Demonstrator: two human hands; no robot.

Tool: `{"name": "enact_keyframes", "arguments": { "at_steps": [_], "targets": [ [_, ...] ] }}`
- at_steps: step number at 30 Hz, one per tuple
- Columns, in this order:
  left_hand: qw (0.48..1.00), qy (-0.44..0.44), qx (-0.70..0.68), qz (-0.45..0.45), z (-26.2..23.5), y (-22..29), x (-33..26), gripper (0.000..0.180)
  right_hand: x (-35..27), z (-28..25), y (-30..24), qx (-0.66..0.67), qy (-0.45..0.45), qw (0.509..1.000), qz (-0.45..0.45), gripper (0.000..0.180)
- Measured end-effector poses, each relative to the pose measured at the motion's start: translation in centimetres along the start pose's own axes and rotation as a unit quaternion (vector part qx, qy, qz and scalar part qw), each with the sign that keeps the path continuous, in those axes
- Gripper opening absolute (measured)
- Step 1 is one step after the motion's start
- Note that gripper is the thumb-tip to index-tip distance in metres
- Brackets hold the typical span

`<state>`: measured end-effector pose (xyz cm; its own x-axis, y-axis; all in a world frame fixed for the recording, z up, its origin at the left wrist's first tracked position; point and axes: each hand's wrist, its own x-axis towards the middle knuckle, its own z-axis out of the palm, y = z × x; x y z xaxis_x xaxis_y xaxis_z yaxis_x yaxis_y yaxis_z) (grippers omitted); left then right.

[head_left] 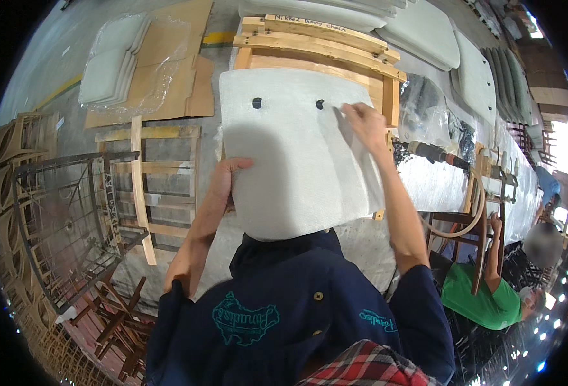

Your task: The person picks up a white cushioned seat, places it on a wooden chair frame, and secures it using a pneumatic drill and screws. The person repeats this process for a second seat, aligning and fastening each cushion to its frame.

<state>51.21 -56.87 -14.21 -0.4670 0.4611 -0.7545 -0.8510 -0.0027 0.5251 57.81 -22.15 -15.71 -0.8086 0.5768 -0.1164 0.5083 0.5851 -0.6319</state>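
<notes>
A white padded seat cushion with a rounded near edge lies before me, its far end over a wooden frame. Two small black tabs stand out from it: a left tab and a right tab. At the cushion's left edge, my left hand grips it, thumb on top and fingers hidden beneath. Just right of the right tab, my right hand is closed in a pinch above the cushion's far right part. Whatever sits between those fingertips is too small to make out.
Right of the frame lie a power tool and clear plastic. More white cushions are spread at the back right. Cardboard with stacked pads, a pallet and a black metal rack stand left. A person in green handles a chair at right.
</notes>
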Motion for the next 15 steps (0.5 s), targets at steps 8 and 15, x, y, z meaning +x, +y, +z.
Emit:
{"name": "enact_keyframes", "arguments": {
  "at_steps": [8, 15],
  "targets": [
    [0.998, 0.041, 0.022, 0.036, 1.1, -1.5, -1.4, 0.053, 1.1, 7.1, -2.3, -0.021, 0.067, 0.997, -0.044, 0.044],
    [0.999, 0.035, 0.039, 0.007, 0.7, -1.7, -1.4, 0.049, 1.2, 7.5, -1.8, -0.013, 0.079, 0.993, -0.084, 0.039]
  ]
}}
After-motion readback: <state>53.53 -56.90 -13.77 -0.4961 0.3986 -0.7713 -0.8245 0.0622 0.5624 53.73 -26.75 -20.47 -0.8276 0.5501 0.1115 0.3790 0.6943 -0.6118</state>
